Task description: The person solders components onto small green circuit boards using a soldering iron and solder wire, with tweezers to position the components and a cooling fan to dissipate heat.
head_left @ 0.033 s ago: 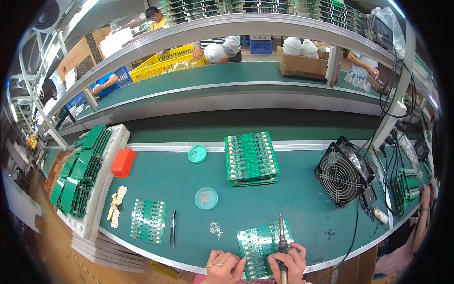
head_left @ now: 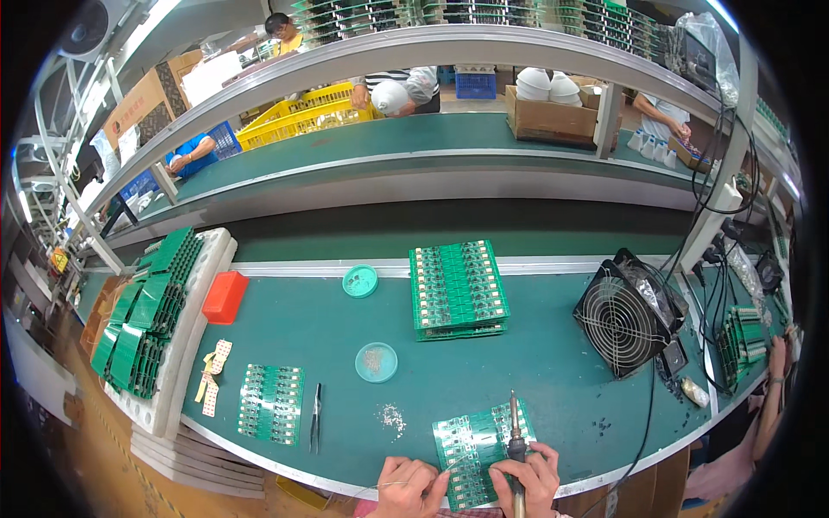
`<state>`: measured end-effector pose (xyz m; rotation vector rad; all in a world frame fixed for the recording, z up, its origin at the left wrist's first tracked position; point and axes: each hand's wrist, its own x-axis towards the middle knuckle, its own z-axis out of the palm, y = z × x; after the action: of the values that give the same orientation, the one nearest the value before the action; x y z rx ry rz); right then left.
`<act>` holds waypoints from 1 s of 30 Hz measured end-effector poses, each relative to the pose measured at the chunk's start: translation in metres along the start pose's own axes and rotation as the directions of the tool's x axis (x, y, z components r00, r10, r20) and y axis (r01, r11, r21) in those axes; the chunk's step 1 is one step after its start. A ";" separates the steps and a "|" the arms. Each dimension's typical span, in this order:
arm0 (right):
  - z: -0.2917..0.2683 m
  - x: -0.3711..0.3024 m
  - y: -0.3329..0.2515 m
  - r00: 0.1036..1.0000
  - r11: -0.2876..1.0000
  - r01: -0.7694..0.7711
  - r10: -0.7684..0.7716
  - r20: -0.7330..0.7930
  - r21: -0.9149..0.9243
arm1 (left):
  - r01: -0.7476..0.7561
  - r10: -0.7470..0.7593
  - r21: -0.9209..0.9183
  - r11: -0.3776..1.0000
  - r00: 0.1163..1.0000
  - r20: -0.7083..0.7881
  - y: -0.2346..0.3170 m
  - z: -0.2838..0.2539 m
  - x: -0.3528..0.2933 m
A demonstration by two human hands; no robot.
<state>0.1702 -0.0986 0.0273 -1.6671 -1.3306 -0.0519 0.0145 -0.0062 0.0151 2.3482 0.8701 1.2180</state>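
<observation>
Circuit board point(head_left: 472, 439) lies between left hand point(head_left: 409, 485), pinching thin wire point(head_left: 394, 483), and right hand point(head_left: 533, 480), gripping a soldering iron point(head_left: 516, 447).

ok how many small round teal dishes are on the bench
2: one dish left of the circuit board stack, a second dish below it in the picture; more could be hidden.
</observation>
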 end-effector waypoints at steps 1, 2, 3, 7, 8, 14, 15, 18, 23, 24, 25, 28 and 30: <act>0.001 0.002 -0.003 1.000 1.000 -0.001 0.001 0.003 0.003 | -0.010 0.010 -0.001 1.000 1.000 0.006 -0.002 -0.002 0.002; 0.000 0.000 -0.002 1.000 1.000 -0.001 0.001 0.002 0.000 | -0.011 0.011 -0.005 1.000 1.000 0.006 -0.001 -0.002 0.002; -0.002 -0.003 0.002 1.000 0.999 0.012 -0.012 0.001 0.030 | -0.020 0.020 0.009 1.000 1.000 0.007 0.000 -0.001 0.003; -0.040 -0.017 0.003 0.992 0.990 0.016 0.002 -0.127 0.138 | 0.002 0.000 -0.042 0.999 0.998 0.058 0.009 0.007 0.005; -0.043 -0.032 0.018 0.985 0.950 0.048 0.005 -0.170 0.309 | -0.007 0.011 -0.053 0.999 0.998 0.066 0.008 0.005 0.005; -0.153 0.008 0.062 0.621 0.922 -0.233 0.386 -0.682 0.310 | 0.020 -0.016 -0.045 0.999 0.996 0.093 0.005 -0.003 -0.001; -0.168 0.027 0.071 0.583 0.893 -0.270 0.450 -0.676 0.361 | 0.013 -0.007 -0.063 0.998 0.995 0.095 0.009 -0.001 -0.003; -0.197 0.043 0.125 0.567 0.853 -0.321 0.522 -0.637 0.412 | 0.010 -0.004 -0.078 0.997 0.997 0.077 0.009 -0.002 -0.002; -0.200 0.069 0.212 0.518 0.689 -0.408 0.715 -0.470 0.599 | -0.009 0.014 -0.125 0.992 0.999 0.035 -0.006 -0.011 -0.004; -0.201 0.069 0.233 0.497 0.648 -0.371 0.744 -0.447 0.665 | -0.025 0.027 -0.110 0.994 0.999 0.025 -0.007 -0.013 -0.003; -0.209 0.068 0.254 0.472 0.650 -0.344 0.743 -0.474 0.677 | -0.044 0.046 -0.120 0.992 0.999 0.014 -0.011 -0.011 -0.004; -0.217 0.074 0.276 0.488 0.588 -0.399 0.786 -0.380 0.704 | -0.044 0.043 -0.112 0.993 0.999 -0.015 -0.011 -0.007 -0.005; -0.239 0.057 0.267 0.500 0.646 -0.474 0.757 -0.421 0.599 | -0.073 0.080 -0.190 0.979 0.996 0.026 -0.008 -0.004 -0.001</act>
<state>0.5168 -0.2036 0.0163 -1.4631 -0.1071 0.0858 0.0078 -0.0006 0.0117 2.2603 0.6284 1.2291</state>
